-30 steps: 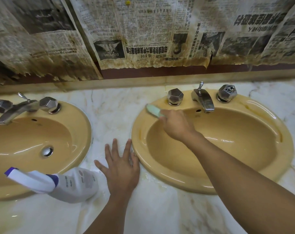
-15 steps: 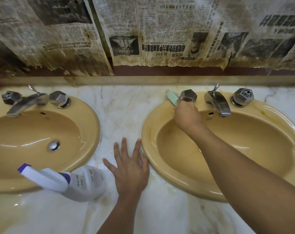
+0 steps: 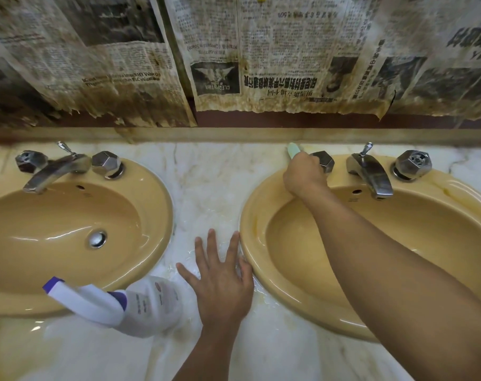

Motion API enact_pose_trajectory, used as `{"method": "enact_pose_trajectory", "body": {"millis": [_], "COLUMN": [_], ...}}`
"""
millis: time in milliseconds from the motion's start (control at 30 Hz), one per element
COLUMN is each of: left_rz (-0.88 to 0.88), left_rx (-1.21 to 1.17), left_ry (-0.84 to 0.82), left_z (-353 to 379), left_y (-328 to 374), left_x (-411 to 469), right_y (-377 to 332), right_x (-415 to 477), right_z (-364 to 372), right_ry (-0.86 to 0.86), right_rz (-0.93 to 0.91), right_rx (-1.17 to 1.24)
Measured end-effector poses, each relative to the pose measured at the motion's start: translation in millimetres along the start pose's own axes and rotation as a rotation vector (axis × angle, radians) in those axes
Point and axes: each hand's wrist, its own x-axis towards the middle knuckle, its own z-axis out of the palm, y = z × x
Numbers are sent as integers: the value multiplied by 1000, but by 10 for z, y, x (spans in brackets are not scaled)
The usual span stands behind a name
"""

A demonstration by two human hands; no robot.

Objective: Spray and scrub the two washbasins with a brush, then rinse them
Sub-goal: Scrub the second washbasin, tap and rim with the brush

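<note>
The bottle point(image 3: 140, 306) lies on its side on the wet counter point(image 3: 211, 188), nozzle over the front rim of the left basin point(image 3: 156, 204). Beside it the left hand point(image 3: 220, 281) rests flat, fingers spread, touching the right basin point(image 3: 254, 215). Farther back, the right hand point(image 3: 305, 177) grips the brush point(image 3: 292, 150) at that basin's back rim, by a knob point(image 3: 326, 160). Stained newspaper point(image 3: 275, 64) hangs behind.
</note>
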Motion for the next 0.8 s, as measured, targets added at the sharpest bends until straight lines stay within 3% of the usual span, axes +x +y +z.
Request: {"method": "enact_pose_trajectory", "body": {"millis": [233,367,633,800], "left_rz": [5,9,2,-3], "left_rx": [-8,-3,-3,-2], "left_ry": [5,3,-1,-4], "left_z": [3,6,1,-18], "left_y": [-1,-6,-7,1], "left_x": [-2,-6,-4,-5], "right_y": [530,734,605,725], "right_x": [-589,-373,-701,-249], "right_z": [174,-66,40,-137], "right_ry": [25,12,-117,-41], "right_rz": [-68,-94,-502,-289], "right_rx": [32,55,-251,-204]}}
